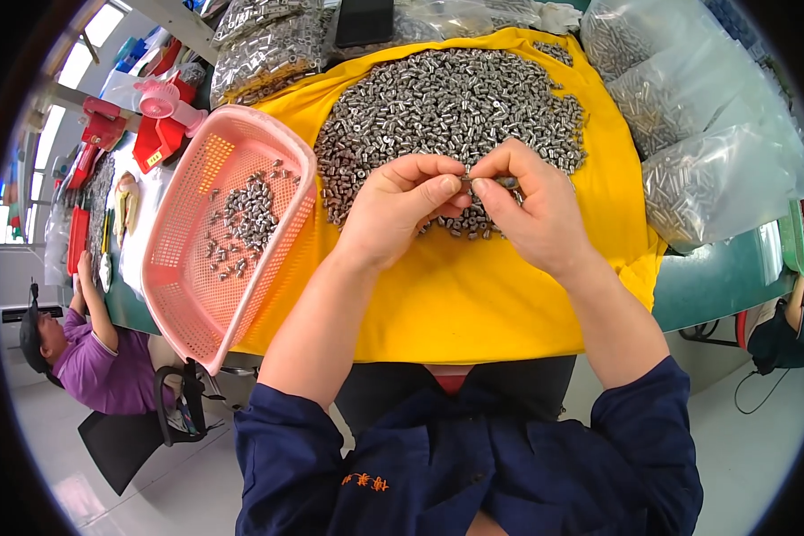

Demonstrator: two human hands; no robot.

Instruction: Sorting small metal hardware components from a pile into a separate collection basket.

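Note:
My left hand and my right hand meet over the near edge of a wide heap of small metal cylinders. Thumb and forefinger of the left are pinched on a small metal part, mostly hidden by the fingertips. My right fingers pinch at the same spot, and a slim grey piece shows between them. The heap lies on a yellow cloth. Left of my forearm, a pink perforated basket holds a small pile of similar metal pieces.
Clear bags of metal parts stand at the right, with more bags at the back left. A dark phone lies at the back. Red bins and a pink fan stand left. A person in purple sits at the left.

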